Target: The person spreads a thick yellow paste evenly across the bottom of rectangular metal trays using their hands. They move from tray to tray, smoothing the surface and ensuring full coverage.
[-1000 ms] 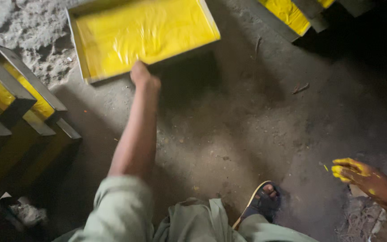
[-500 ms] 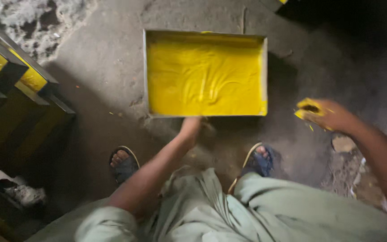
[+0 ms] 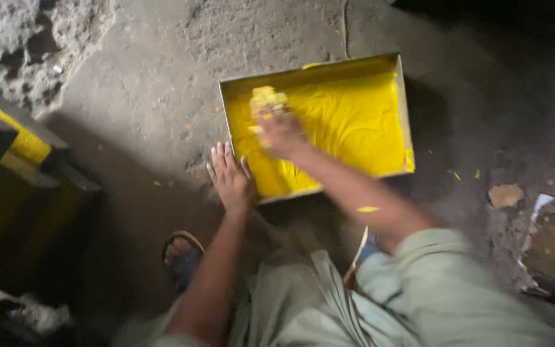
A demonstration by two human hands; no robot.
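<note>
Yellow tray (image 3: 403, 115): shallow metal box of yellow paste, flat on the concrete floor (image 3: 162, 77), just ahead of the feet.
Left hand (image 3: 229, 177): fingers spread flat on the floor, touching the tray's near corner.
Right hand (image 3: 276, 125): over the paste, smeared yellow, blurred; grip unclear.
Sandal (image 3: 181, 254): near the left arm.

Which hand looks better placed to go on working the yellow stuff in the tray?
Probably the right hand: it is already over the yellow-filled tray, fingers coated yellow. The left hand lies flat beside the tray's corner.
</note>
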